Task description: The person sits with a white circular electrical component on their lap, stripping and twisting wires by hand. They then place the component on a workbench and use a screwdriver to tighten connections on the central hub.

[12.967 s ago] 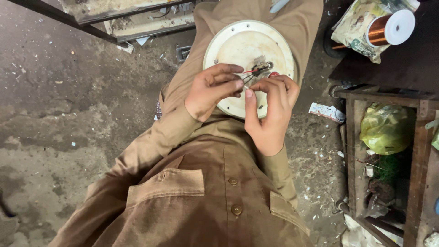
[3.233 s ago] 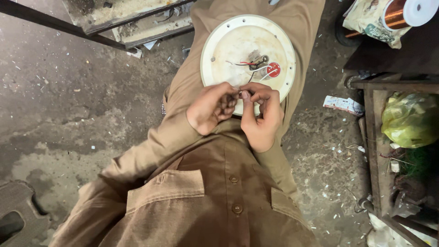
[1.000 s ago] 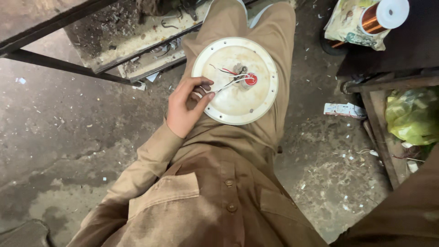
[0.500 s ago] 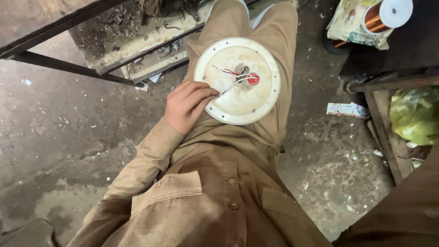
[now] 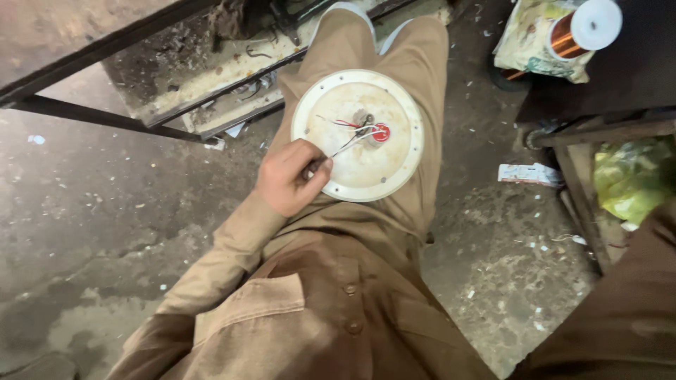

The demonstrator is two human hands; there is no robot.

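One hand is seen at a round cream motor cover lying on the person's lap.

From the head view, the left hand is closed narrowly, thumb and fingers pinched on thin white wires at the cover's lower left rim. The wires are run from that pinch up to the centre of the cover, where a small red part and a grey hub are set, with a red wire just beside them. The cover is rested across tan trousers. Only a brown sleeve is shown at the lower right; the right hand is out of view. A spool of copper wire is seen on a dark bench at the upper right.
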